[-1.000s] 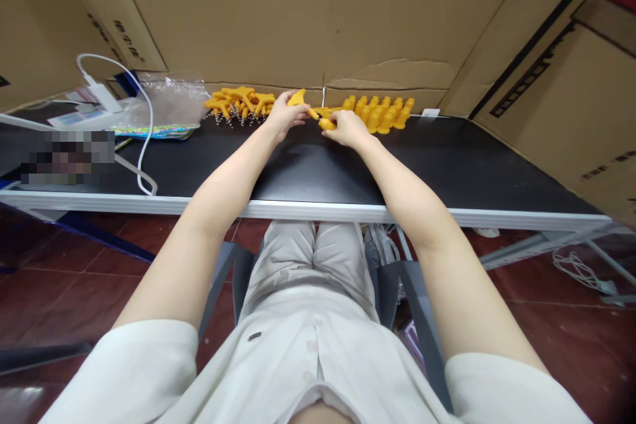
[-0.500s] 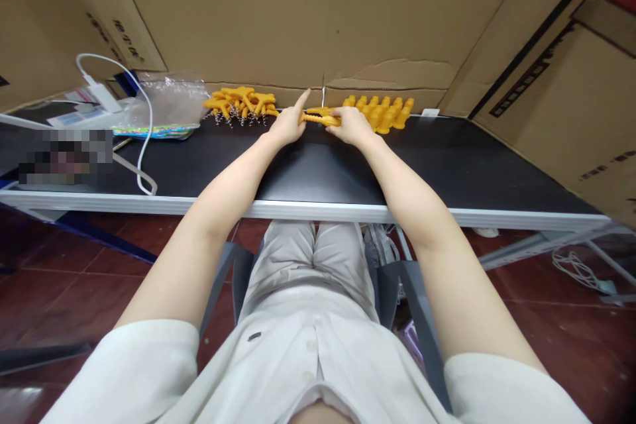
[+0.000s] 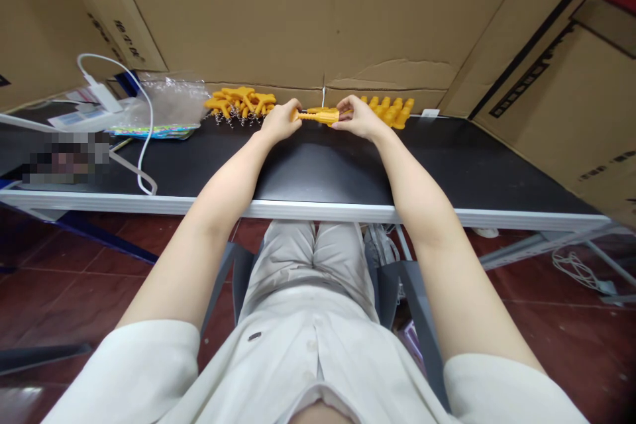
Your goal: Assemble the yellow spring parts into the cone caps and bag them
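Both hands are raised a little above the back of the black tabletop, with a yellow plastic corkscrew lying level between them. My left hand is closed around its narrow, ridged left end. The thumb and fingers of my right hand close on the wider right end and hide part of it. Left of my left hand lies a pile of yellow corkscrew handles with bare metal spirals pointing down. Beside and behind my right hand stand several yellow tapered plastic pieces, upright in rows and partly covered by the hand.
Cardboard panels wall in the black table at the back and sides. On the left are a clear plastic bag, a white cable with its plug, and a blurred-out patch. A metal edge runs along the front.
My left index finger, stretched out before, is now curled in. My right hand has shifted slightly right, and the corkscrew's wider part now shows between the hands.
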